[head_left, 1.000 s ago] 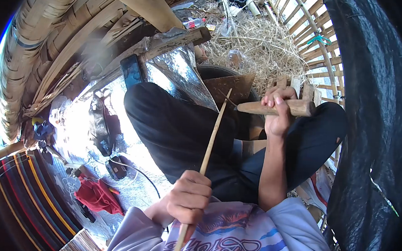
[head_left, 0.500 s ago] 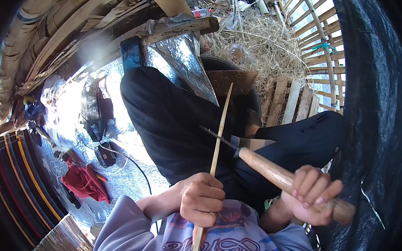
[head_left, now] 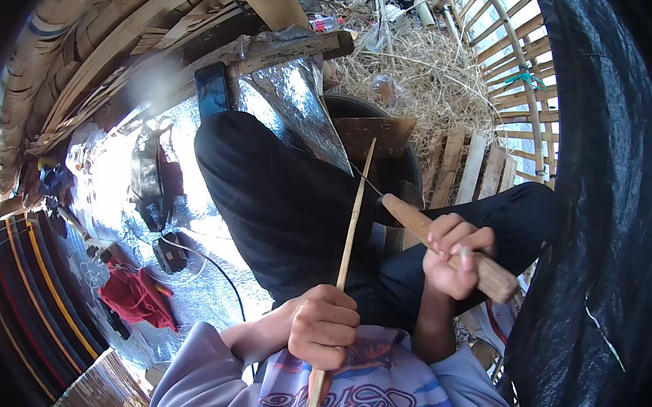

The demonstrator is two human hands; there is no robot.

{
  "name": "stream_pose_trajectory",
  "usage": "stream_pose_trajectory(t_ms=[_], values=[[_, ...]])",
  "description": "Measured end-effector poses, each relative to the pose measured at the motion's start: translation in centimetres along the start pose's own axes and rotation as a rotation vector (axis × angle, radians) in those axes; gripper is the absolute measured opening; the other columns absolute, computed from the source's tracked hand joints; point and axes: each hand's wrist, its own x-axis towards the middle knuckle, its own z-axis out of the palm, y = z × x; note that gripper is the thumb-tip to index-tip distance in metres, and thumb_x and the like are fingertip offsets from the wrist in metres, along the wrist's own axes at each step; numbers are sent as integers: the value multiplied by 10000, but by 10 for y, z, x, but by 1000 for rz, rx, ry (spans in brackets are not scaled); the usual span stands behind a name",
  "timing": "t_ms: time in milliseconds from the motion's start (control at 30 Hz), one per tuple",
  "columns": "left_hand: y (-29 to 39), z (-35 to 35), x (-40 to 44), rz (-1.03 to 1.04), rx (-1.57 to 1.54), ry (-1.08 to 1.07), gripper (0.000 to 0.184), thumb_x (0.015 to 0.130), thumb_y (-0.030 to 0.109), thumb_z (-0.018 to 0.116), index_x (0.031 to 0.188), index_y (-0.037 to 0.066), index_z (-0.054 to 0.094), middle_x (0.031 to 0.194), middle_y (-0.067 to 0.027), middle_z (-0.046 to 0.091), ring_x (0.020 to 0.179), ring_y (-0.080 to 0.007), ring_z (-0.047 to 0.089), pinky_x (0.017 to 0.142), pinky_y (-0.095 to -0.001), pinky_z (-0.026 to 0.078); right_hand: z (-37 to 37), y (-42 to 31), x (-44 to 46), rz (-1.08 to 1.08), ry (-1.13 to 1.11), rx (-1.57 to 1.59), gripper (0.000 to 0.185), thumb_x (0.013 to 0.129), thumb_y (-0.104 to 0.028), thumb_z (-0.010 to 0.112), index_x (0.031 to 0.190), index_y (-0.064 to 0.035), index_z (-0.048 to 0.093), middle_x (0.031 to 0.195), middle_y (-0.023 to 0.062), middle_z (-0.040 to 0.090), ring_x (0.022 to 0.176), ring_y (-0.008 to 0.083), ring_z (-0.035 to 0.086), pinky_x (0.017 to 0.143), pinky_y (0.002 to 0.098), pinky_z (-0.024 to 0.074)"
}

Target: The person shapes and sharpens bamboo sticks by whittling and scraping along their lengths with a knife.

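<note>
A thin pale bamboo strip runs upright from my lap, its tapered tip pointing away from me. My left hand is closed in a fist round its lower part, close to my shirt. A knife with a long, thick wooden handle is gripped in my right hand. Its narrow dark blade lies close against the strip's upper part; whether it touches, I cannot tell. The handle's butt end sticks out beyond my right hand.
My crossed legs are in dark trousers. Ahead, a dark tub stands with a brown board across it. A phone leans by my knee. Red cloth and a cable lie left; black sheeting hangs right.
My right hand has moved forward and to the left, carrying the knife up toward the strip's tip. The left hand and strip have shifted only slightly.
</note>
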Motion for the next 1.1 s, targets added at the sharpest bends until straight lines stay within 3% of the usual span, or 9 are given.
stream_pose_trajectory(t_ms=[133, 300, 367, 500, 633, 733, 900, 1000, 1100], values=[[-1, 6, 0, 31, 88, 162, 607, 878, 569, 451, 521, 97, 315, 445, 24, 247, 320, -97, 265, 332, -220, 170, 4, -43, 9, 8, -63, 216, 178, 788, -176, 532, 719, -58, 417, 494, 39, 426, 432, 145, 421, 424, 290, 380], [-4, 20, 1, 77, 146, 352, 611, 890, 561, 440, 512, 102, 298, 414, 41, 204, 302, -79, 227, 322, -216, 141, 13, -30, -2, 8, -76, 42, 211, 787, -250, 540, 716, -92, 420, 477, -8, 388, 410, 103, 342, 430, 256, 338], [-3, 23, -1, 80, 134, 340, 611, 892, 560, 437, 512, 102, 297, 414, 41, 206, 301, -77, 227, 321, -215, 141, 7, -12, 0, 23, -17, 4, 202, 776, -178, 541, 689, -63, 400, 477, 44, 424, 412, 163, 416, 379, 269, 348], [-5, 19, 0, 96, 186, 389, 610, 891, 566, 434, 516, 102, 303, 411, 43, 209, 296, -73, 219, 318, -213, 140, 3, -41, 12, -31, -105, 262, 192, 781, -182, 534, 703, -55, 414, 473, 50, 438, 396, 150, 400, 396, 269, 374], [-8, 27, 8, 111, 181, 439, 609, 887, 571, 436, 522, 101, 308, 411, 46, 208, 293, -69, 219, 317, -212, 141, 7, -9, 1, 9, -18, 18, 209, 777, -161, 552, 701, -52, 390, 484, 61, 420, 422, 160, 417, 402, 279, 352], [-9, 25, 3, 102, 223, 407, 607, 885, 573, 439, 526, 101, 310, 407, 45, 214, 289, -68, 220, 315, -211, 144, -4, 1, 4, 21, 17, 128, 186, 756, -133, 544, 700, -47, 389, 497, 69, 391, 420, 153, 379, 411, 287, 335], [-1, 20, -5, 44, 208, 413, 606, 881, 588, 425, 529, 109, 306, 396, 40, 227, 283, -66, 222, 307, -205, 156, 1, -45, 16, 5, -192, 244, 184, 752, -153, 568, 681, -60, 426, 486, 49, 459, 398, 150, 431, 379, 265, 346], [0, 18, -4, 13, 209, 384, 604, 885, 589, 410, 532, 110, 302, 400, 42, 218, 284, -65, 213, 305, -205, 152, 1, -4, 3, 81, -134, -4, 204, 753, -158, 582, 674, -57, 424, 493, 56, 452, 413, 146, 423, 394, 256, 341], [0, 8, -3, 20, 198, 357, 602, 892, 587, 394, 535, 113, 289, 406, 45, 206, 284, -65, 201, 304, -207, 143, -10, 22, 17, 32, -111, 160, 185, 757, -116, 570, 674, -47, 420, 509, 70, 434, 440, 134, 388, 412, 252, 325]])
